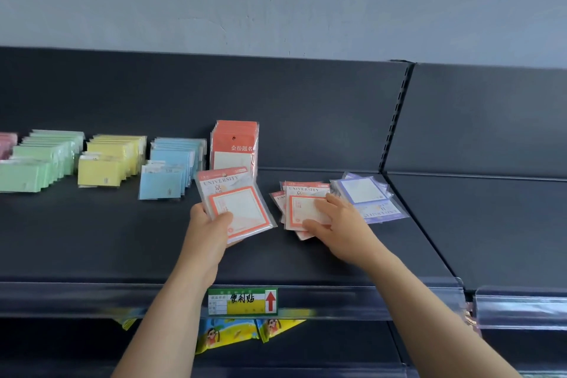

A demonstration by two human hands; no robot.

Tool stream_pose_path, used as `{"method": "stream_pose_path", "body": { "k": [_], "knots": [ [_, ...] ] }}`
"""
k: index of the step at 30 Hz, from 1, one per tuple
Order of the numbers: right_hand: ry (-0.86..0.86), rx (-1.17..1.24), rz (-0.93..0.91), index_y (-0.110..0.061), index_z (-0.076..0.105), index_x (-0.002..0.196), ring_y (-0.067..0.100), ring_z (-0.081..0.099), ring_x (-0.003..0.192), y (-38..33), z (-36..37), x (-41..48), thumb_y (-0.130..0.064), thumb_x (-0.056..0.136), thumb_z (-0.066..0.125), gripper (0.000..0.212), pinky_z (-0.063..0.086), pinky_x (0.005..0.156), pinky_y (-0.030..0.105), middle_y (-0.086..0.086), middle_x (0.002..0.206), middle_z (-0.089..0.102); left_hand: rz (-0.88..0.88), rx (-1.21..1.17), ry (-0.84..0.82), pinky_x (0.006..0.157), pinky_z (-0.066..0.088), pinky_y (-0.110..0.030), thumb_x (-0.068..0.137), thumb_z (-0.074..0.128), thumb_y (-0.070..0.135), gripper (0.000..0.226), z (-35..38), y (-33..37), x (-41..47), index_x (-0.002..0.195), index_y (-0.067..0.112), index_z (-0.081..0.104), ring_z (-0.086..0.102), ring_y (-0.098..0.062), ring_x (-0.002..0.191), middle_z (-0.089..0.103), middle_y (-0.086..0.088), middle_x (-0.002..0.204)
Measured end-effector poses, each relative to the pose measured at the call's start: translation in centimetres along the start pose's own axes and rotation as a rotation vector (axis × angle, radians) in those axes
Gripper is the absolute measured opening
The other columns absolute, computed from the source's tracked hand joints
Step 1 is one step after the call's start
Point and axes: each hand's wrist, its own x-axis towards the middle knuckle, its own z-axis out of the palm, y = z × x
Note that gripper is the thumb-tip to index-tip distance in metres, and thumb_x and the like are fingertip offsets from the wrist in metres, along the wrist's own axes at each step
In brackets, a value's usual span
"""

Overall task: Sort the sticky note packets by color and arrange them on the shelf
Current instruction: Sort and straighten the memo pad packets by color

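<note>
**shelfnerd:** so where are the sticky note packets sitting right now?

**stockroom_j:** The left hand [211,224] is gripping a small stack of orange-bordered "UNIVERSITY" packets [237,204], thumb curling over the front and fingers wrapping behind, and it's holding them tilted just above the dark shelf [92,239]. The right hand [334,218] is resting on a loose pile of the same orange packets [302,193] that's lying flat on the shelf. Its fingers are lying across the top one with the thumb at the near edge, and honestly I can't tell if it's pinching or just pressing.

**shelfnerd:** and the other colors?

**stockroom_j:** Purple packets [368,193] are lying just right of that pile, touching it. Red-orange packets [236,144] are standing upright behind the held stack. Going left, blue packets [171,169], yellow packets [110,163] and green packets [40,163] are sitting in overlapping rows, with pink packets [7,144] peeking in at the frame edge. A green and yellow price label [242,301] is sitting in the front rail between the forearms.
</note>
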Motion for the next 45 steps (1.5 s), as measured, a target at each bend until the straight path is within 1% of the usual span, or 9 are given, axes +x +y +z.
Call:
{"method": "stream_pose_path", "body": {
  "k": [5, 12, 19, 24, 29, 32, 37, 41, 45],
  "knots": [
    [-0.004, -0.018, 0.093, -0.034, 0.043, 0.134, 0.028, 0.013, 0.143, 0.0, 0.0, 0.1, -0.057, 0.083, 0.059, 0.058, 0.013, 0.117, 0.042, 0.005, 0.151, 0.031, -0.014, 0.076, -0.019, 0.095, 0.051, -0.047, 0.095, 0.05, 0.007, 0.029, 0.4, -0.3, -0.1, 0.122, 0.017, 0.044, 0.062, -0.021, 0.105, 0.062, -0.001, 0.118],
    [0.123, 0.209, 0.142, -0.026, 0.05, 0.126, 0.021, 0.041, 0.12, -0.6, -0.2, -0.2, -0.035, 0.071, 0.081, 0.065, 0.038, 0.104, 0.036, 0.0, 0.125, 0.043, 0.008, 0.127, -0.029, 0.091, 0.05, -0.037, 0.097, 0.047, 0.009, 0.028, 0.7, -0.1, -0.4, 0.121, 0.022, 0.042, 0.059, -0.019, 0.108, 0.058, 0.003, 0.119],
    [0.282, 0.506, 0.215, -0.022, 0.053, 0.121, 0.008, 0.06, 0.086, -0.2, -1.6, -0.4, -0.013, 0.08, 0.072, 0.046, 0.049, 0.076, 0.026, -0.007, 0.115, 0.056, -0.023, 0.07, -0.04, 0.094, 0.049, -0.04, 0.097, 0.048, 0.008, 0.028, 0.2, 0.1, -0.7, 0.121, 0.023, 0.043, 0.06, -0.019, 0.108, 0.06, 0.002, 0.12],
    [0.258, 0.884, 0.133, -0.029, 0.06, 0.104, 0.014, 0.067, 0.096, -1.1, -1.8, -0.5, -0.01, 0.084, 0.069, 0.029, 0.056, 0.084, 0.034, -0.005, 0.11, 0.067, -0.006, 0.015, -0.084, 0.093, 0.051, -0.041, 0.099, 0.047, 0.014, 0.023, 0.9, 0.5, -0.7, 0.12, 0.023, 0.045, 0.061, -0.015, 0.105, 0.063, 0.004, 0.116],
    [0.045, 0.714, -0.016, -0.028, 0.054, 0.111, 0.001, 0.061, 0.085, -3.6, -0.1, -0.6, -0.02, 0.092, 0.061, 0.022, 0.048, 0.068, 0.013, -0.011, 0.1, 0.063, 0.039, 0.037, -0.173, 0.092, 0.052, -0.045, 0.084, 0.073, 0.032, 0.043, 2.6, 0.2, -0.9, 0.12, 0.024, 0.052, 0.066, -0.014, 0.103, 0.069, 0.008, 0.111],
    [0.176, 0.478, 0.01, -0.028, 0.054, 0.109, 0.01, 0.056, 0.098, -2.4, -0.6, -0.5, -0.026, 0.094, 0.056, 0.015, 0.044, 0.078, 0.022, -0.011, 0.105, 0.059, 0.055, 0.067, -0.11, 0.092, 0.053, -0.045, 0.083, 0.071, 0.024, 0.041, 1.8, -0.5, -0.1, 0.121, 0.025, 0.054, 0.067, -0.013, 0.102, 0.07, 0.009, 0.111],
    [0.078, -0.112, 0.207, -0.019, 0.04, 0.133, 0.028, 0.042, 0.119, -1.7, 0.0, -1.5, -0.06, 0.078, 0.062, 0.072, 0.037, 0.097, 0.039, 0.004, 0.129, 0.05, 0.036, -0.001, -0.005, 0.096, 0.05, -0.043, 0.092, 0.057, 0.009, 0.034, -0.1, -0.1, 0.1, 0.122, 0.018, 0.045, 0.062, -0.016, 0.104, 0.064, 0.004, 0.114],
    [0.152, -0.031, 0.262, -0.014, 0.039, 0.129, 0.029, 0.047, 0.115, -2.0, 0.1, -1.3, -0.053, 0.074, 0.071, 0.075, 0.041, 0.09, 0.039, 0.007, 0.124, 0.053, 0.04, 0.026, -0.031, 0.091, 0.047, -0.035, 0.096, 0.051, 0.009, 0.031, -0.4, -0.2, -0.5, 0.122, 0.02, 0.039, 0.058, -0.013, 0.103, 0.059, 0.007, 0.112],
    [0.159, 0.295, 0.332, -0.014, 0.05, 0.109, 0.02, 0.059, 0.091, -1.3, -0.5, -1.5, -0.032, 0.085, 0.068, 0.035, 0.048, 0.077, 0.037, -0.001, 0.102, 0.064, 0.037, 0.031, -0.067, 0.09, 0.047, -0.033, 0.095, 0.052, 0.005, 0.037, -0.5, 0.1, -0.6, 0.122, 0.026, 0.037, 0.059, -0.012, 0.102, 0.059, 0.009, 0.11]
  ]
}}
